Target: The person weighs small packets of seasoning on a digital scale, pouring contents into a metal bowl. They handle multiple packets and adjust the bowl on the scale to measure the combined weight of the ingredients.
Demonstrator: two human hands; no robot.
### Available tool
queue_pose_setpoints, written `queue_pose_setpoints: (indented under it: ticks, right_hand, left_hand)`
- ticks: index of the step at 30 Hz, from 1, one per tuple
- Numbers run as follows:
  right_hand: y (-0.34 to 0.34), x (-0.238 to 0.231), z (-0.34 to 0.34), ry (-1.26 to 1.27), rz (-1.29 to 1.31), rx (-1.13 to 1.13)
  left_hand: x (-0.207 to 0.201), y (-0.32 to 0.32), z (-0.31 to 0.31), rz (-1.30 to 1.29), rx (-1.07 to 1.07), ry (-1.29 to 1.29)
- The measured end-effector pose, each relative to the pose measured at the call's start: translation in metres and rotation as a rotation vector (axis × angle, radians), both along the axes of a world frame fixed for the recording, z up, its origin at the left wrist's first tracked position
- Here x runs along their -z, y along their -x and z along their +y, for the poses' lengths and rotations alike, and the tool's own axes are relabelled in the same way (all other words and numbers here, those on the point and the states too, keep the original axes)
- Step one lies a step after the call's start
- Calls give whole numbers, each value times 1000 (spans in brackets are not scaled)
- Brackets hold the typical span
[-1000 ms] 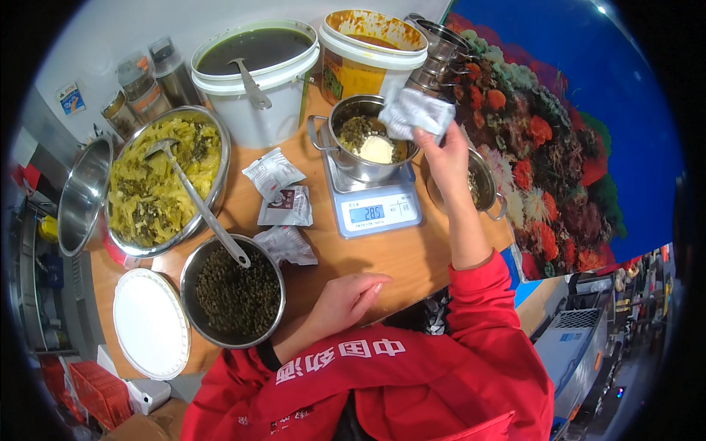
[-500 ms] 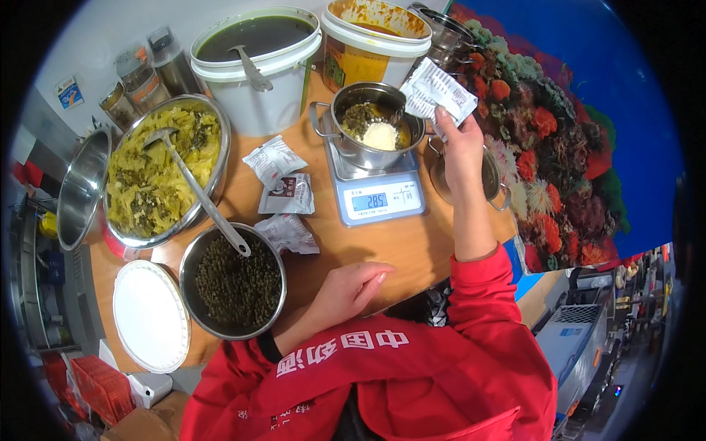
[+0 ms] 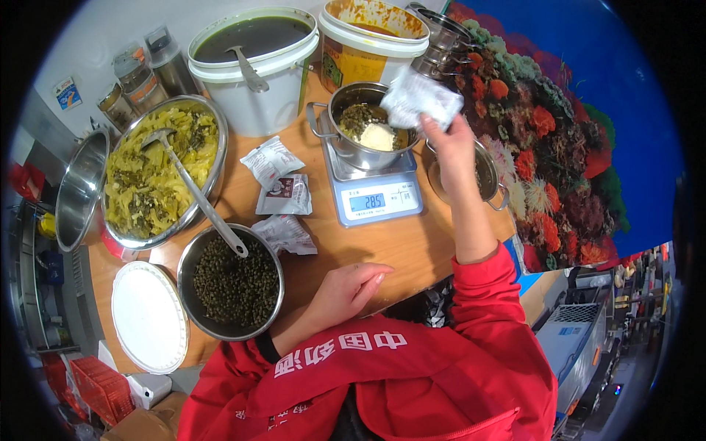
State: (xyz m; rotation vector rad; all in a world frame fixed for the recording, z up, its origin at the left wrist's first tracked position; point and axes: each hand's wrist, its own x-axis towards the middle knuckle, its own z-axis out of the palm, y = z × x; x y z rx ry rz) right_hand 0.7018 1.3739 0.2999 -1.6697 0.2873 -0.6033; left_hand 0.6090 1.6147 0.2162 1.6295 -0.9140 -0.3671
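My right hand (image 3: 450,143) pinches a white printed sachet (image 3: 423,101), blurred by motion, above the right rim of a small steel pot (image 3: 368,156). Inside the pot a mound of pale powder (image 3: 377,137) lies on dark green bits. That pot stands on a digital kitchen scale (image 3: 379,202) with a lit display. My left hand (image 3: 349,288) rests at the table's near edge, fingers loosely curled together, and nothing shows in it. Between the scale and the bowls lie several sachets (image 3: 284,195).
A steel bowl of green peppercorn-like grains (image 3: 239,287) and a basin of yellow-green pickled vegetables (image 3: 165,169) with a ladle (image 3: 193,184) stand left. Behind are a bucket of dark liquid (image 3: 254,95) and an orange-stained bucket (image 3: 375,55). Another pot (image 3: 489,173) sits right of the scale.
My right hand has shifted slightly left with the sachet, which now tilts over the pot's rim. My left hand has stayed where it was.
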Motion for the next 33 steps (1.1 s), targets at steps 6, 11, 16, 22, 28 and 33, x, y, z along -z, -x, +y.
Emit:
queue_pose_setpoints:
  ticks: [6, 11, 16, 22, 28, 33]
  right_hand:
    - [-8, 4, 3, 229, -145, -69]
    - [-9, 1, 1, 176, -134, 9]
    - [-11, 5, 4, 249, -115, -27]
    - [-3, 1, -2, -30, -194, -39]
    - [0, -1, -15, -584, -165, -53]
    - [4, 1, -16, -727, -152, -92]
  left_hand:
    - [-1, 1, 0, -23, -15, 6]
    - [-3, 1, 1, -7, -8, -3]
    - [-2, -1, 2, -10, -6, 0]
    - [0, 0, -1, -19, -12, 7]
    - [1, 1, 0, 13, -11, -1]
    - [1, 1, -1, -17, -19, 16]
